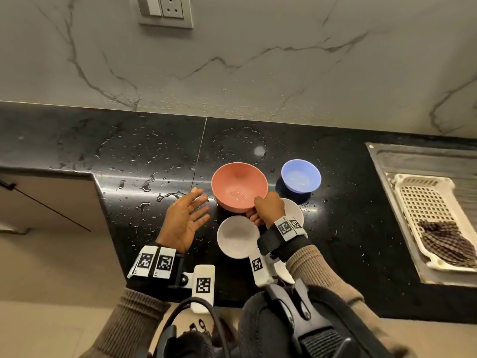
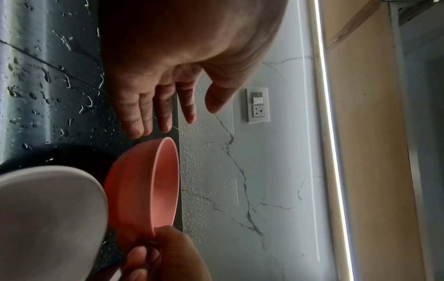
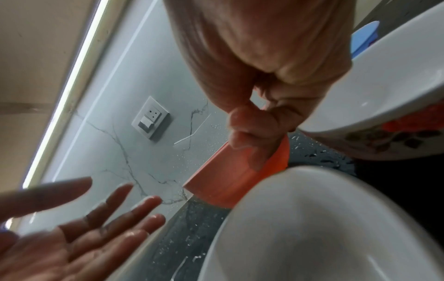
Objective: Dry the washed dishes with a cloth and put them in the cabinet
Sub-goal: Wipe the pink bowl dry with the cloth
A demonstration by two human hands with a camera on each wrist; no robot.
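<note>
- The right hand (image 1: 267,206) pinches the near rim of the pink bowl (image 1: 238,186), thumb and fingers clamped on it, over the wet black table (image 1: 144,161).
- The left hand (image 1: 185,220) hovers just left of the bowl, palm up, fingers apart and straight.
- A white bowl (image 1: 237,240) sits just in front; a blue bowl (image 1: 300,175) stands to the right.
- A checked cloth (image 1: 446,244) lies in the white basket (image 1: 413,187).

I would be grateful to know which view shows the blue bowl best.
The head view: the blue bowl is whole on the wet counter. The right wrist view shows a blurred blue sliver; the left wrist view shows none.
</note>
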